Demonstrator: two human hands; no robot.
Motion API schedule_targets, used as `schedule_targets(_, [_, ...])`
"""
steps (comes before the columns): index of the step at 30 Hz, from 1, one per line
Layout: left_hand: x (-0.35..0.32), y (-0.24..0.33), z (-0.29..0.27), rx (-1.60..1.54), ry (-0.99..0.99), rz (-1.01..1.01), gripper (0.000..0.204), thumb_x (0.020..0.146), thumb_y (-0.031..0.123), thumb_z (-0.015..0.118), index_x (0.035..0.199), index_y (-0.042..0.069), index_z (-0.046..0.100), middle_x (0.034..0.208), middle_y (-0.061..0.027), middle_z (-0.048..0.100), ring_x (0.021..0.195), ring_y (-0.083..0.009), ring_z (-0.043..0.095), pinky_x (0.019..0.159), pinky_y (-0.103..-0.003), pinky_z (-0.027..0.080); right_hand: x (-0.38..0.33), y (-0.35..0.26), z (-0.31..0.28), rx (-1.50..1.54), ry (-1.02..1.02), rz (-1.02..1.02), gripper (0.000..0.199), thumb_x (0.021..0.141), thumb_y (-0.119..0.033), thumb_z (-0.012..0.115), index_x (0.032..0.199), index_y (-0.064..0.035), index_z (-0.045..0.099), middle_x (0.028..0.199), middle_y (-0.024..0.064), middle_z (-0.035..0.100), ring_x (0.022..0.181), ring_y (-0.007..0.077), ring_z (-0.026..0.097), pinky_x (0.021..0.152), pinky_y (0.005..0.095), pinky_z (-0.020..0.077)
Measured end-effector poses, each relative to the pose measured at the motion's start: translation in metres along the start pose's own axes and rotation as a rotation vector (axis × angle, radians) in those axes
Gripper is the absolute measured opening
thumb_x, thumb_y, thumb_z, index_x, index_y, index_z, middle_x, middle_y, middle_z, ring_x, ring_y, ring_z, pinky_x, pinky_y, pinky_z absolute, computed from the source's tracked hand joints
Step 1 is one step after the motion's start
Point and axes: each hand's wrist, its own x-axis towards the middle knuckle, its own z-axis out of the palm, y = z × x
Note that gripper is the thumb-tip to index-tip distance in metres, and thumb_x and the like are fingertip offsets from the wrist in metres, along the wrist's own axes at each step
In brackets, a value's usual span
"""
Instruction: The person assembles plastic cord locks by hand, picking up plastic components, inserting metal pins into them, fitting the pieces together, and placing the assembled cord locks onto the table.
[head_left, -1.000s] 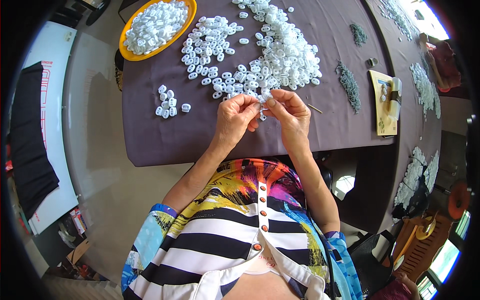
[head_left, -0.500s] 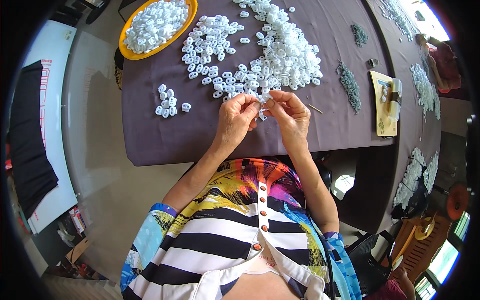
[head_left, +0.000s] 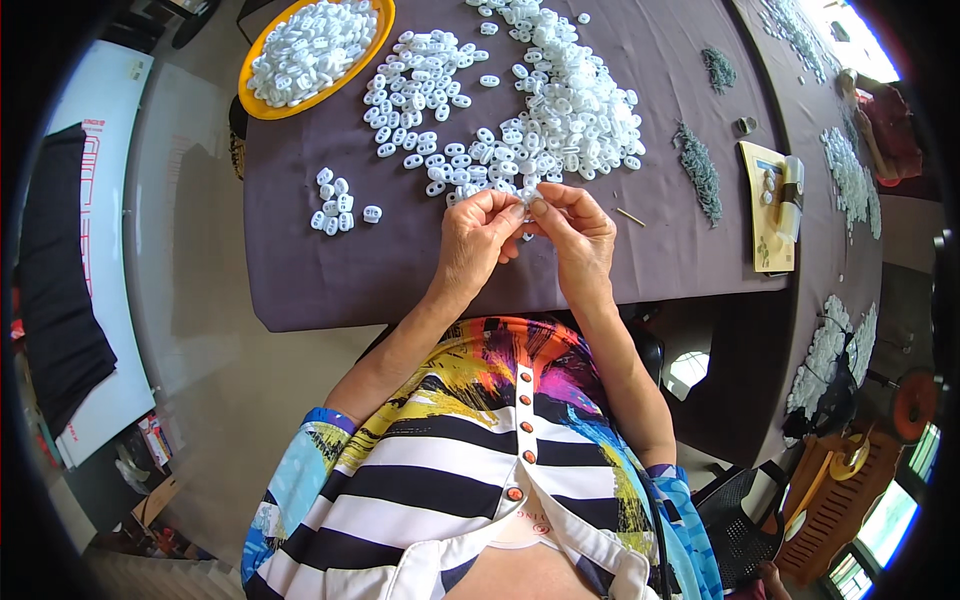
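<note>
My left hand point(head_left: 468, 242) and my right hand point(head_left: 582, 240) meet over the table's near part, thumbs and fingers pinched together. Between the fingertips is a small white plastic piece point(head_left: 531, 197), mostly covered by them. Below the fingers, another bit of white point(head_left: 528, 237) shows; whether it is held or lies on the cloth I cannot tell. Just beyond my hands spreads a large heap of loose white oval pieces point(head_left: 590, 120), many with two dark holes. A looser cluster of the same pieces point(head_left: 415, 90) adjoins it on the left.
An orange plate point(head_left: 268, 110) full of white pieces stands far left. Several pieces point(head_left: 340, 207) lie apart on the dark cloth point(head_left: 330, 275). To the right are a thin stick point(head_left: 631, 217), grey-green bundles point(head_left: 699, 175) and a yellow card point(head_left: 762, 235) beside a clear container point(head_left: 791, 200).
Both hands have shifted very slightly, the right one a little up and left, still pinching at the same spot. At the far right, another person's arm has moved.
</note>
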Motion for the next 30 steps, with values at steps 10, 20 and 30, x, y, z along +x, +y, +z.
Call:
schedule_targets(10, [-0.0003,-0.0014,0.0007,-0.016,-0.02,0.043,0.014,0.085,0.016,0.058,0.083,0.002,0.062,0.065,-0.0001,0.062,0.046,-0.0016,0.048,0.041,-0.015,0.038,0.0026,-0.0017,-0.0032,0.029,-0.06,0.012,0.014,0.08,0.0,0.06,0.095,0.0019,0.06,0.082,0.0073,0.063,0.068,0.0131,0.061,0.063,0.0247,0.0517])
schedule_targets(20, [-0.0001,-0.0006,0.0008,-0.042,0.017,0.043,0.015,0.084,0.016,0.06,0.081,0.002,0.062,0.064,0.0001,0.061,0.045,-0.0015,0.047,0.041,-0.014,0.036,0.0038,-0.0026,-0.0058,-0.091,-0.063,-0.002,0.011,0.081,0.001,0.059,0.092,0.0024,0.06,0.085,0.008,0.063,0.071,0.0146,0.062,0.065,0.0265,0.0528])
schedule_targets(30, [-0.0001,0.0003,0.0005,-0.095,0.034,0.042,0.016,0.083,0.016,0.061,0.087,0.001,0.062,0.066,-0.003,0.061,0.046,-0.0042,0.05,0.042,-0.016,0.04,0.002,-0.0043,0.0009,-0.011,-0.066,-0.011,0.011,0.081,0.002,0.059,0.092,0.0019,0.06,0.083,0.0082,0.063,0.069,0.015,0.063,0.065,0.0262,0.0522])
